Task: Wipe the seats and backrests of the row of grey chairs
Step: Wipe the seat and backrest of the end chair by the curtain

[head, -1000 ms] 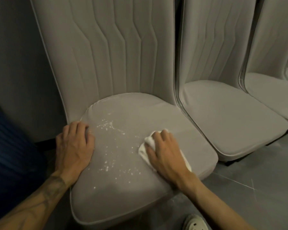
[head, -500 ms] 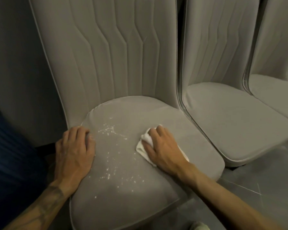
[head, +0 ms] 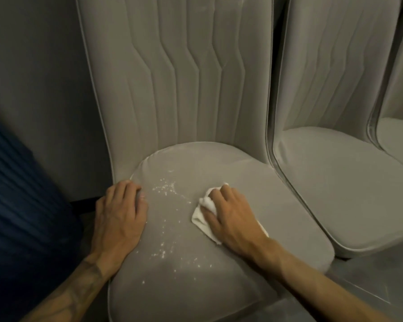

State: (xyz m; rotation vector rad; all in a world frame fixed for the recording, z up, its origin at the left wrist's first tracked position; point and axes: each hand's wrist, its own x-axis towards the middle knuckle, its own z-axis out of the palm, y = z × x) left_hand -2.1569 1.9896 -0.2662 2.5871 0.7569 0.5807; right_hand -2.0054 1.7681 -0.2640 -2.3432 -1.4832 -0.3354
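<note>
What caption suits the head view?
Right hand presses white cloth on crumb-speckled grey seat; left hand braces.

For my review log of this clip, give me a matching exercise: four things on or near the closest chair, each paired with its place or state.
Things:
1. left hand
2. right hand
3. white cloth
4. white specks

Places or states:
A. scattered between the two hands
B. flat on the seat's left edge, holding nothing
C. pressing down on the cloth
D. bunched under a hand on the seat

Pairs: 1-B, 2-C, 3-D, 4-A
</note>
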